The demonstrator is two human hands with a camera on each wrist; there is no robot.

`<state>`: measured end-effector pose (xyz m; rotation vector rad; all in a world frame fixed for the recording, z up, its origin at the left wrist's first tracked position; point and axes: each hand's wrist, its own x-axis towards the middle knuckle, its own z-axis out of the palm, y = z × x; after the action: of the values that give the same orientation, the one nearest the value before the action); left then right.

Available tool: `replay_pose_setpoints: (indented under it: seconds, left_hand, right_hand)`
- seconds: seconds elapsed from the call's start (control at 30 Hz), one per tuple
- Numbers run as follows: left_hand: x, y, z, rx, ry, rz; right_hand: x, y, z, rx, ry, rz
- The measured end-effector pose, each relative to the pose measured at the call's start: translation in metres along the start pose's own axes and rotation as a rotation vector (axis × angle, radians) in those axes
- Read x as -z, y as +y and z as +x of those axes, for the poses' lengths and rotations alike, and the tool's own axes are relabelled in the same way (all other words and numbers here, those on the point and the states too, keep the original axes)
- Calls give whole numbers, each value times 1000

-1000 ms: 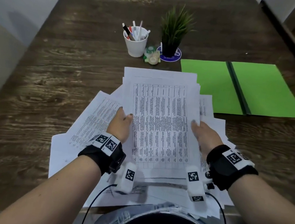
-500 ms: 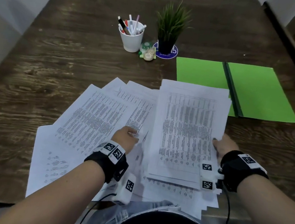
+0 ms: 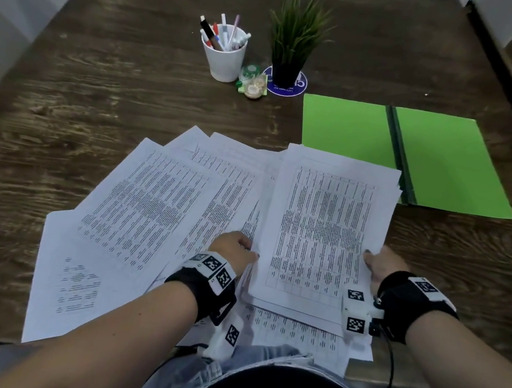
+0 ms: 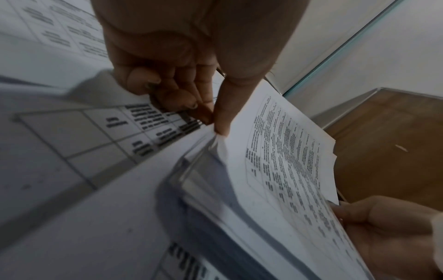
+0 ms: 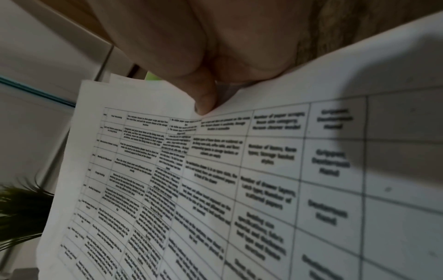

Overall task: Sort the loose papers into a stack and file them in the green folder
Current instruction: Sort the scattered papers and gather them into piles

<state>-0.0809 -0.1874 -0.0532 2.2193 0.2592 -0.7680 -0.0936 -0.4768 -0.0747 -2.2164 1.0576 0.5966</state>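
Note:
A stack of printed papers [image 3: 324,234] lies at the right of the spread, its far corner over the open green folder [image 3: 439,158]. My right hand [image 3: 370,259] grips the stack's right edge, thumb on the top sheet [image 5: 239,170]. My left hand [image 3: 251,251] is at the stack's left edge; in the left wrist view its thumb and curled fingers [image 4: 191,106] pinch that edge of the stack [image 4: 287,161]. Loose printed sheets [image 3: 150,206] fan out to the left, under and beside the stack.
A white cup of pens [image 3: 225,54], a small tape dispenser [image 3: 252,82] and a potted plant [image 3: 294,43] stand at the back of the dark wooden table [image 3: 101,78]. Some sheets overhang the near table edge [image 3: 295,337] above my lap.
The stack has shifted from the middle to the right, uncovering the loose sheets on the left. My left hand let go of it, then came back to its left edge.

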Motion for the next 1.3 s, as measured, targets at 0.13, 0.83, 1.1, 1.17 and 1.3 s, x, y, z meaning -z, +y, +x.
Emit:
replay_pose_setpoints:
  seconds: [0.13,0.83,1.1,1.17,1.3]
  left_hand:
    - [4,-1,3,0,17,-29]
    - [194,-102,54,229,353,332]
    - [229,-109,80,173,455,424]
    - [233,-104,88,147,445,393]
    - [240,-97,101,136,402,341]
  right_hand:
    - [-1,0,-1,12,-25,35]
    - [-39,-50,-26,50,30,34]
    - [-50,-58,-38,-13,49,21]
    - [-50,-60,-42,-12,57,18]
    - [-47,-61,-45,-7,43,-1]
